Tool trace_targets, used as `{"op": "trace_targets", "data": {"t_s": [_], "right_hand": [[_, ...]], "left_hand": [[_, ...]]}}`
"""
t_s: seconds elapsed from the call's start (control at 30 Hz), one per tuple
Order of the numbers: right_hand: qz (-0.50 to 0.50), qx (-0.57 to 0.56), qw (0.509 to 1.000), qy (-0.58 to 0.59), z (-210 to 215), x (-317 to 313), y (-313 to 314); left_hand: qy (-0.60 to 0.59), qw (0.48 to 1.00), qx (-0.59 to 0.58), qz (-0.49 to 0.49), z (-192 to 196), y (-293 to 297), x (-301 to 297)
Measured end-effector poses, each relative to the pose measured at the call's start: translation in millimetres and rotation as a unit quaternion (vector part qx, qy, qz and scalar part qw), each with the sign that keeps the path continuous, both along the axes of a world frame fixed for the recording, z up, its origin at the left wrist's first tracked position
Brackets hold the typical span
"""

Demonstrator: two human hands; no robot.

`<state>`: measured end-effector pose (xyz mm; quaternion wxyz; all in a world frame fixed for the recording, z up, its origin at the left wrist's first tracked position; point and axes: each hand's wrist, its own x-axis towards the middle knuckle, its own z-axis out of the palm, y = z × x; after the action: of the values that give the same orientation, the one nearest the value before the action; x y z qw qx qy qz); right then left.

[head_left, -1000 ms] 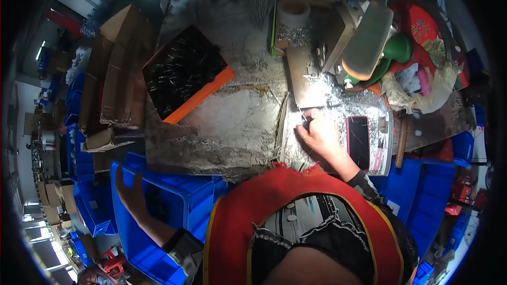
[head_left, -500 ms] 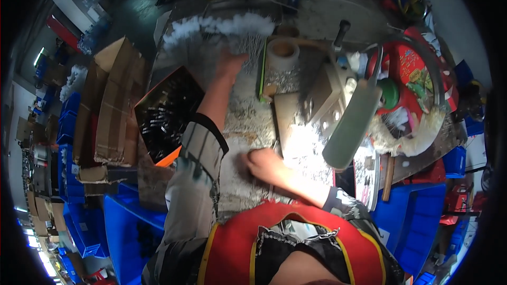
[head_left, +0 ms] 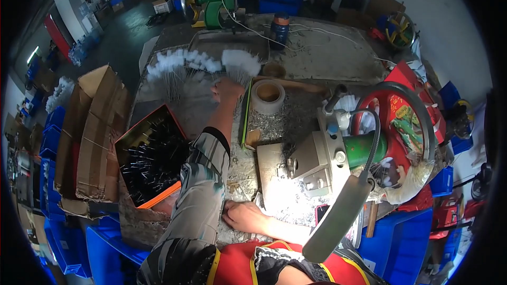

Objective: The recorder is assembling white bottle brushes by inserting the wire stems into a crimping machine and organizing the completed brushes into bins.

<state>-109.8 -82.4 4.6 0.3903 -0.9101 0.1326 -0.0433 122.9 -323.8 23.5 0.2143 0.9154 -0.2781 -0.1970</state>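
My left hand (head_left: 228, 89) reaches to the far left of the workbench, beside a clump of white-tufted thin wires (head_left: 240, 62). Its fingers are blurred and partly hidden behind the hand, so whether they grip any wires does not show. More white-tufted wires (head_left: 179, 62) stand in a row to its left. My right hand (head_left: 245, 216) is near the bench's front edge with its fingers curled closed; what they hold, if anything, is hidden. Left of my left forearm, an orange-edged box (head_left: 171, 192) holds many dark thin pieces with shiny ends.
A roll of tape (head_left: 268, 96) stands in a green-edged tray (head_left: 246, 108) scattered with metal bits. A small machine (head_left: 311, 161) and a bright lamp (head_left: 338, 219) occupy the right. Cardboard boxes (head_left: 97, 142) flank the left; a blue bin (head_left: 398, 243) is at lower right.
The view has shifted, so the bench's far side shows more. My left hand remains by the white-tufted wires, now nearer the right-hand clump. My right hand stays curled near the front edge.
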Motion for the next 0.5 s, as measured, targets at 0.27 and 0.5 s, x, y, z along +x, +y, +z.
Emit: {"op": "trace_targets", "data": {"t_s": [0.27,0.5], "right_hand": [[0.011,0.000,0.999,0.033,-6,-4,-3],[0.030,-0.003,0.999,-0.013,-14,-6,-1]], "left_hand": [[-0.106,0.990,-0.025,-0.092,8,4,5],[0.395,0.857,-0.317,0.090,-16,-3,58]]}}
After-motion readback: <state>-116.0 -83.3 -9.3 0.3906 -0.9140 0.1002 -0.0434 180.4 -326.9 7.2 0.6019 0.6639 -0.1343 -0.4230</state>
